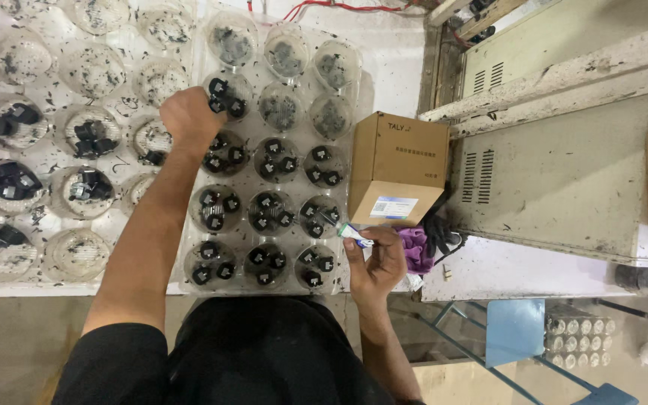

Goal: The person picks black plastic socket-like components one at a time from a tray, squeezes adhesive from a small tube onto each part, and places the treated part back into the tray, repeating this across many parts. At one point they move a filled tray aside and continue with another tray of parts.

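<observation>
Two hands: left hand (pixel 187 116) grip clenched over round clear cups (pixel 275 161); right hand (pixel 376 262) grasping small tube (pixel 355 235).

Even overhead light, soft shadows, slight wide-angle edge distortion.

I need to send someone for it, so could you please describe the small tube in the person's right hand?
Start at the brown cardboard box standing at the right edge of the clear tray of cups. Just below its labelled face, the right hand pinches a small tube. It is white with a green end, unlike the black parts in the cups.
</observation>
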Demonstrator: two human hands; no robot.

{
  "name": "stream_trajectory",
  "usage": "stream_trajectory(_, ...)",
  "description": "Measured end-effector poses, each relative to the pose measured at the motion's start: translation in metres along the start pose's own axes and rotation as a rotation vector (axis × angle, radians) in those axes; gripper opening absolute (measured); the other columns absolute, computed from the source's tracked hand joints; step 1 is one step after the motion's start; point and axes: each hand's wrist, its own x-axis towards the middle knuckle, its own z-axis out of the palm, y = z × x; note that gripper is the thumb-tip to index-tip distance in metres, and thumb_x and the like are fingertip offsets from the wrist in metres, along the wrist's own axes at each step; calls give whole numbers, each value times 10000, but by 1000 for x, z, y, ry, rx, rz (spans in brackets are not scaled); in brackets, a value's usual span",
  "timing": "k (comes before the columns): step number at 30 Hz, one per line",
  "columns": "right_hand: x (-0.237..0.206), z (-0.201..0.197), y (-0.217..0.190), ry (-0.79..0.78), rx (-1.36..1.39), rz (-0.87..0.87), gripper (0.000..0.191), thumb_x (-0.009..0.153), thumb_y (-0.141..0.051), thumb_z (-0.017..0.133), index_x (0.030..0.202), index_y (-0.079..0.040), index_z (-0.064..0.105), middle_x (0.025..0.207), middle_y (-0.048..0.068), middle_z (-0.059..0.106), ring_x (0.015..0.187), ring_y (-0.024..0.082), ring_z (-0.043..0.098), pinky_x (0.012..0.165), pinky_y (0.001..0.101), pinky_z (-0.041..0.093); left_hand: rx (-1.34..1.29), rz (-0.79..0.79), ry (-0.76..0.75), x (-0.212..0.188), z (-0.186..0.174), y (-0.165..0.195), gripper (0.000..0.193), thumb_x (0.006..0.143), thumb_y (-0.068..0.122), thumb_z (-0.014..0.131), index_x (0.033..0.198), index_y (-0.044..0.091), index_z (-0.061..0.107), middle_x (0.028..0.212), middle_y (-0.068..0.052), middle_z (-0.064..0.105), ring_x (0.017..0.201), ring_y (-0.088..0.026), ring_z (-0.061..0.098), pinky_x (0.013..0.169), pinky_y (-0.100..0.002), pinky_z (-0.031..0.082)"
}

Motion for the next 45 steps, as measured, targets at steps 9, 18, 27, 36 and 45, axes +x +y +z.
stream_trajectory(9, 28, -27, 0, 12, -44, -47, 280, 924, 72, 764, 1122, -26, 592, 1134, 59, 606, 1088, 136, 595, 1017, 277, 480, 155, -135, -114, 13, 8, 16, 511, 684, 551, 925, 906, 109, 795, 905, -110, 765, 873, -290, 746, 692, -379, 585)
stream_trajectory(18, 28, -15, 2, -29, -35, 6, 280, 912, 65, 781, 1110, -22, 603, 1141, 61, 623, 1085, 138, 620, 1004, 280, 505, -90, 59, 101, 4, -9, -37, 419, 731, 481, 896, 1014, 182, 816, 885, -106, 774, 821, -313, 718, 731, -432, 561)
stream_trajectory(27, 39, -2, -7, -233, -357, -211, 295, 825, 0, 857, 1018, -34, 636, 950, 61, 684, 885, 163, 659, 812, 275, 523, -83, 18, -113, -18, -40, -121, 437, 744, 490, 888, 1063, 201, 810, 1027, -54, 780, 893, -267, 735, 827, -431, 561)
stream_trajectory(36, 10, 74, -15, -431, -253, -263, 285, 817, -25, 884, 1001, -66, 670, 956, 72, 723, 850, 176, 687, 745, 291, 542, 293, 114, -372, -18, -22, -89, 335, 723, 303, 774, 993, 107, 801, 1013, -152, 774, 951, -336, 742, 775, -419, 610)
stream_trajectory(45, 32, 106, 32, -123, 189, 215, 296, 895, 25, 800, 1135, -39, 639, 971, 12, 702, 849, 58, 629, 762, 210, 511, -878, 81, -121, -18, -56, -75, 239, 854, 69, 830, 1083, 67, 761, 964, -107, 769, 823, -189, 747, 747, -319, 597)
